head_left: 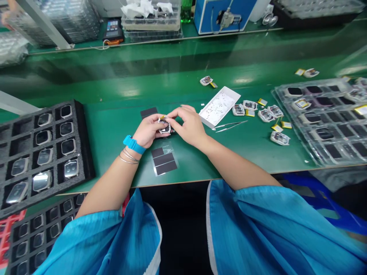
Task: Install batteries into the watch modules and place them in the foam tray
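I'm watching the left hand gripping the watch case above the table, likely keeping it steady, while the right hand is bending half-curled at its edge, thumb and finger close, hold unclear.

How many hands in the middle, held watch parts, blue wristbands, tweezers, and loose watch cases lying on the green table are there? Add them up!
Left hand and right hand: 2
Held watch part: 1
Blue wristband: 1
Tweezers: 1 pair
Loose watch cases on the table: 7
Total: 12
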Demonstrator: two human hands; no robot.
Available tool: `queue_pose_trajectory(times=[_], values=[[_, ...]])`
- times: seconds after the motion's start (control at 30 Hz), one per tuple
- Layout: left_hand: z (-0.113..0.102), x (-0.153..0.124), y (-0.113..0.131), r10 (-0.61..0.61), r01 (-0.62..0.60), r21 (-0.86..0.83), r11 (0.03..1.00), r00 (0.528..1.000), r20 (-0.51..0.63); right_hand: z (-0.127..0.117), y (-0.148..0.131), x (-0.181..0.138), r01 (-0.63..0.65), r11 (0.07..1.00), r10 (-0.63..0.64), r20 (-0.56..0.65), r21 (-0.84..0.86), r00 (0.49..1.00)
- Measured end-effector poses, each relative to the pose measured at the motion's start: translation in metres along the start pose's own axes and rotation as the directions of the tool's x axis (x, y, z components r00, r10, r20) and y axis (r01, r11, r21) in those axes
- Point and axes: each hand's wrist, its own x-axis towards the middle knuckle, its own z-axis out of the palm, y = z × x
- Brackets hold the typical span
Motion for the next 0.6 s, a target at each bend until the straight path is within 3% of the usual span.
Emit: queue_pose_trajectory(times=[0.17,0.33,0.47,0.53,0.6], values=[[-0.005,0.002,0.006,-0.074,0.084,-0.194,0.977,0.996,0.058,0.002,0.001,-0.002,0.159,0.963,-0.143,0.091,-0.218,0.986],[-0.011,0.005,0.003,-0.027,0.034,-0.204,0.978,0.999,0.034,0.001,0.004,0.000,0.157,0.975,-0.135,0.142,-0.160,0.981],[-0.015,0.008,-0.003,0.078,-0.064,-0.136,0.989,0.992,0.100,0.001,0.015,0.003,-0.040,0.993,0.029,0.097,0.112,0.995],[-0.017,0.009,-0.006,0.139,-0.124,-0.105,0.987,0.979,0.148,0.001,0.020,0.004,-0.195,0.918,0.139,0.180,0.346,0.974],[-0.018,0.010,-0.010,0.180,-0.167,-0.086,0.982,0.964,0.194,0.002,0.023,0.006,-0.333,0.786,0.168,0.338,0.521,0.926]])
